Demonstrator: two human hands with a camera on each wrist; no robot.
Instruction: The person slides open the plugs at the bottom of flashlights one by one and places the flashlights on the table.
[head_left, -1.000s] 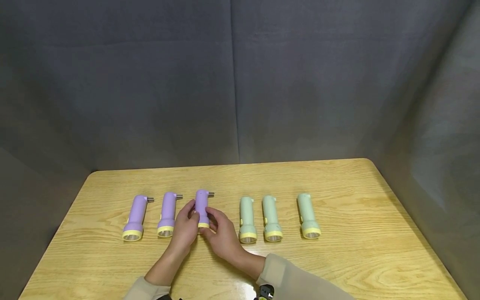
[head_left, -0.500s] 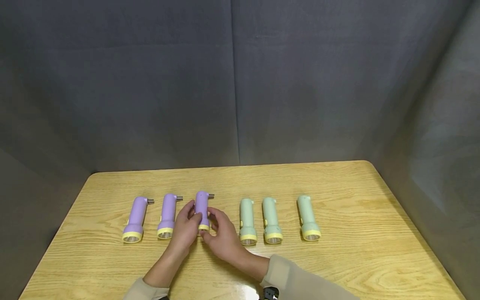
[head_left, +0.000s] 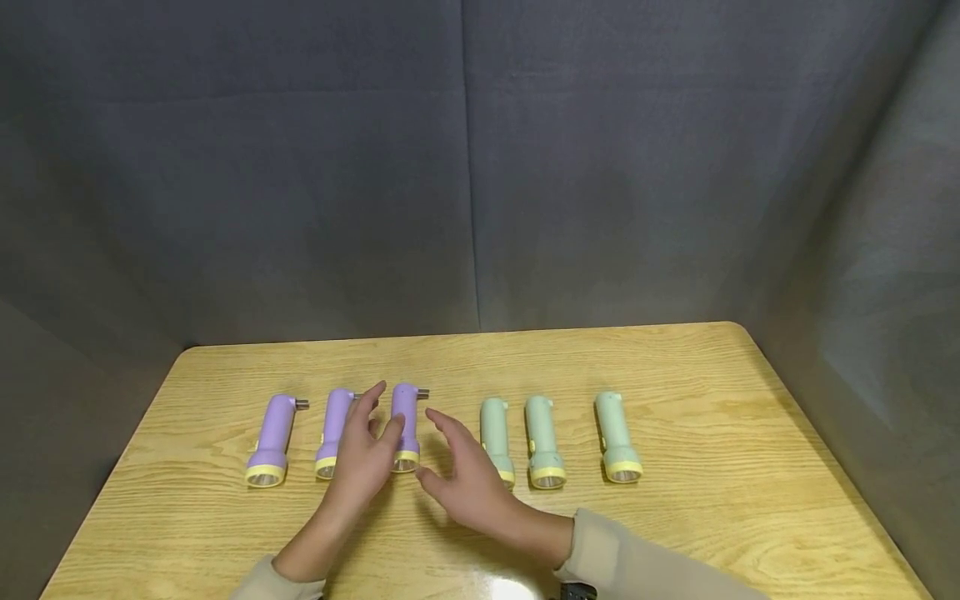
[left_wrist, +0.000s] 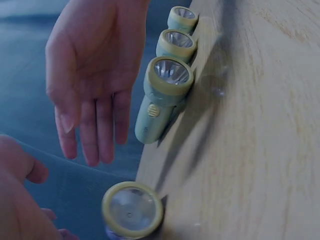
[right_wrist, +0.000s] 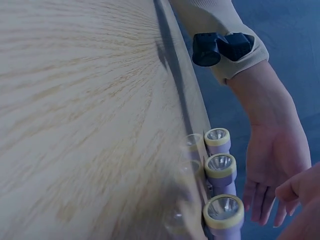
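Observation:
A purple flashlight [head_left: 405,404] with a yellow rim and metal plug prongs lies between my two hands, lens end toward me. My left hand [head_left: 362,458] is just to its left, fingers extended, the thumb overlapping its body in the head view; whether it touches cannot be told. Behind that hand, a second purple flashlight [head_left: 337,412] is partly hidden. On the other side, my right hand [head_left: 474,485] is apart from the flashlight, fingers loosely straight, holding nothing. It partly covers the nearest green flashlight [head_left: 495,421]. The left wrist view shows the right palm [left_wrist: 100,55] bare.
Farther left lies another purple flashlight [head_left: 274,429]. Two more green ones, a middle one [head_left: 542,429] and an outer one [head_left: 615,425], lie to the right. All rest on a wooden table [head_left: 712,533], with grey curtains [head_left: 300,208] behind and beside it.
Both hands have let go of the third purple flashlight. The right hand has drawn back to the right, and the left hand's fingers have spread away from it. The flashlights stay in place.

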